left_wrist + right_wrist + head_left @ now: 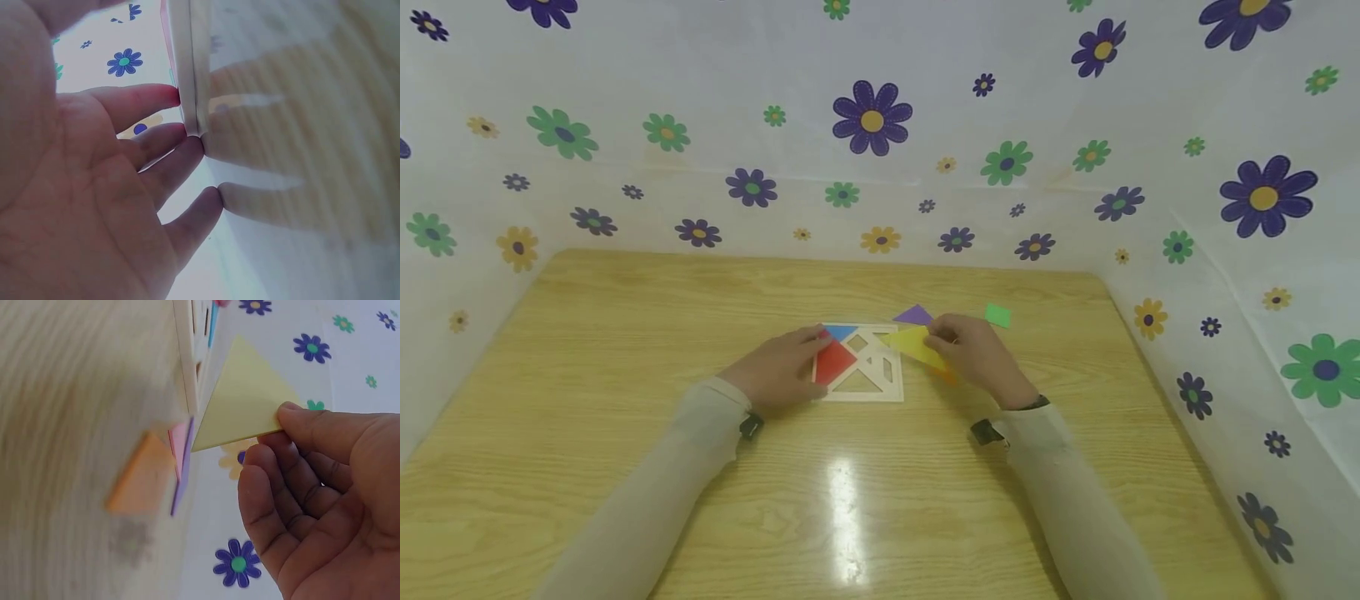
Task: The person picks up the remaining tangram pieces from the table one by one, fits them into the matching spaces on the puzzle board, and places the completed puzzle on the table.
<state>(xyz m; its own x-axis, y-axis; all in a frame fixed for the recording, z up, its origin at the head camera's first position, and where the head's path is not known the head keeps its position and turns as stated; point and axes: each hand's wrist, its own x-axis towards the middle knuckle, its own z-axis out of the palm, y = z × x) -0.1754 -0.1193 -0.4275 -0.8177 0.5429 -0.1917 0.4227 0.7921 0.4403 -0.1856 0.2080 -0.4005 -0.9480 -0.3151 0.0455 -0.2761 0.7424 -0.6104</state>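
A white tangram board [897,392] lies on the table, with a red triangle [833,363] and a blue triangle [842,332] in its left part and bare cut-outs in the rest. My left hand [778,367] holds the board at its left side, thumb toward the near corner and fingers toward the far one. In the left wrist view the fingertips [194,147] meet the board's edge. Between thumb and fingers, my right hand [973,354] pinches a yellow triangle [247,400], tilted above the table by the board's right edge.
A purple triangle [913,314] lies just beyond the board's far right corner. Farther right is a green piece [997,315]. An orange piece [144,478] lies below the right hand, mostly hidden in the head view. Flowered white sheets [805,67] border the wooden table [760,517].
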